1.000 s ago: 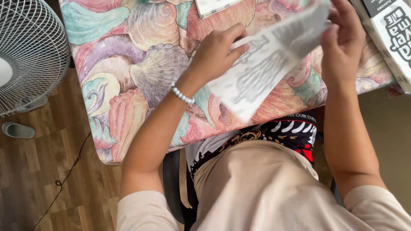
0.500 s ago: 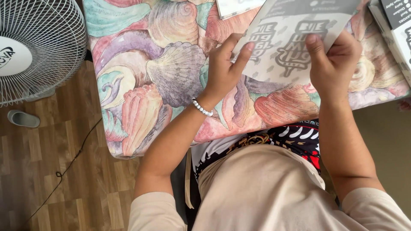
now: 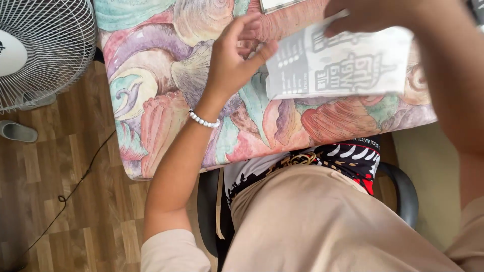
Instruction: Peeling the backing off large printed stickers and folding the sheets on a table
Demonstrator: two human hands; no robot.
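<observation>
Nearest the camera: beige shirt over the lap, a dark patterned garment at the waist, and the black chair (image 3: pixel 406 194) rim on either side.

Surface (image 3: pixel 166 75) sits just past the knees, covered in a pastel shell-pattern cloth; its near-left corner hangs over the wood floor (image 3: pixel 55 201).

Left hand (image 3: pixel 233 55), with a white bead bracelet (image 3: pixel 203 121) at the wrist, hovers over the middle of the surface. Fingers apart and loosely curled, tips at the left edge of the printed sheet (image 3: pixel 348 65); contact or a hair's gap, can't tell through the blur.

Right hand (image 3: pixel 375 15) is up at the far-right side, fingers closed on the top edge of the sheet. It carries the sheet, held flat-ish above the right half of the surface, not lying on it.

Progress, as a judgement: sheet is up and in hand, face towards the camera, only one hand clearly gripping. Not set down.

Farther off: another paper edge (image 3: pixel 275 5) at the far edge of the surface, a white standing fan (image 3: pixel 35 45) past the left edge, a cable (image 3: pixel 65 194) and a grey slipper (image 3: pixel 17 132) on the floor.
</observation>
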